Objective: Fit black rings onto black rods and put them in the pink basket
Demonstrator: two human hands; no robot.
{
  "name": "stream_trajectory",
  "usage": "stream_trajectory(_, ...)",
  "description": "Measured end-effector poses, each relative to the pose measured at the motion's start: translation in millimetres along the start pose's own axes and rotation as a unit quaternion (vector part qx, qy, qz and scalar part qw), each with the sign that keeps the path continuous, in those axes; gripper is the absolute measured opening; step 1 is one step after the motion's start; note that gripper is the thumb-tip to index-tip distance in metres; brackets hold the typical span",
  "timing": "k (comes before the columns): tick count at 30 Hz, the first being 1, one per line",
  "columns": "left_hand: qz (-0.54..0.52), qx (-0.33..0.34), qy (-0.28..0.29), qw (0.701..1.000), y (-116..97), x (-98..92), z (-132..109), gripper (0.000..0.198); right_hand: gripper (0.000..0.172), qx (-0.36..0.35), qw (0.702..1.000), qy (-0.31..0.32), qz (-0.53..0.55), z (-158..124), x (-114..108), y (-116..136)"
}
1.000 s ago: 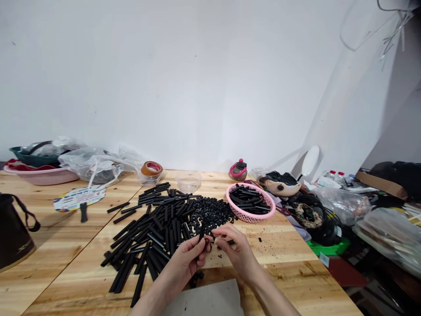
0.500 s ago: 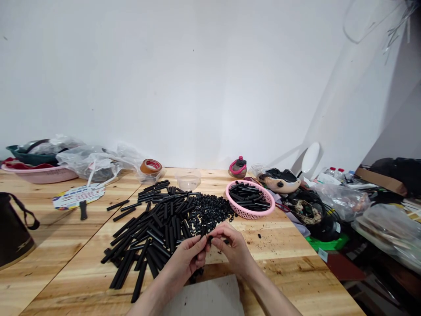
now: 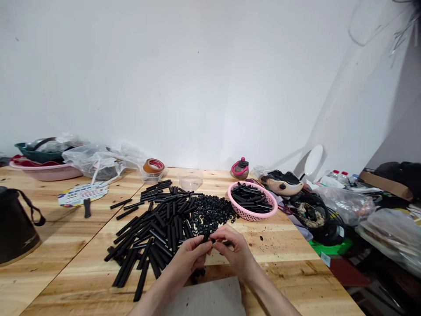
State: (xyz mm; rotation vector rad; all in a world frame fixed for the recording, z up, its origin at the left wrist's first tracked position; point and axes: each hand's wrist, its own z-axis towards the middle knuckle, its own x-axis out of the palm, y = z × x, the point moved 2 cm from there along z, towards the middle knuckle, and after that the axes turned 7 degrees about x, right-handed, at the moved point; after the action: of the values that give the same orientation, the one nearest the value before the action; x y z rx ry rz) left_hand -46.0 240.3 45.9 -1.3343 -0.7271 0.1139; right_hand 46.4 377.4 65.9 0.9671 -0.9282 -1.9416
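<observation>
Wooden surface (image 3: 279,281) at bottom centre carries black tubes (image 3: 154,232) while the left hand (image 3: 189,259) clenches a short black tube (image 3: 206,237); the right hand (image 3: 235,254) curls against it, whether its grip holds anything I cannot tell.

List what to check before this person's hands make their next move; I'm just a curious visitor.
Left hand and right hand both on the short black piece: ok.
Grip firm: cannot tell, the fingers hide most of the piece.
Pile of long black tubes beside the left hand: ok.
Heap of small black bits just ahead of the hands: ok.
Pink plastic basket upright, with tubes inside: ok.
Wooden table free of crumbs near the right hand: not ok, black specks lie there.
</observation>
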Motion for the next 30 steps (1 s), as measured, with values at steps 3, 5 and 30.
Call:
stream_trajectory(3,0.018,0.009,0.026,0.999,-0.3,1.2,-0.8,0.028,0.010,-0.009,0.999,0.004,-0.034,-1.3,-6.7,7.9)
stream_trajectory(5,-0.006,0.004,0.037,0.999,-1.3,3.1,-2.5,0.030,0.010,-0.011,0.999,-0.008,-0.032,-2.3,-11.5,10.5)
stream_trajectory(30,0.096,0.014,0.078,0.992,-10.0,13.2,-8.4,0.034,0.007,0.006,1.000,-0.018,-0.017,-4.8,-7.7,3.8)
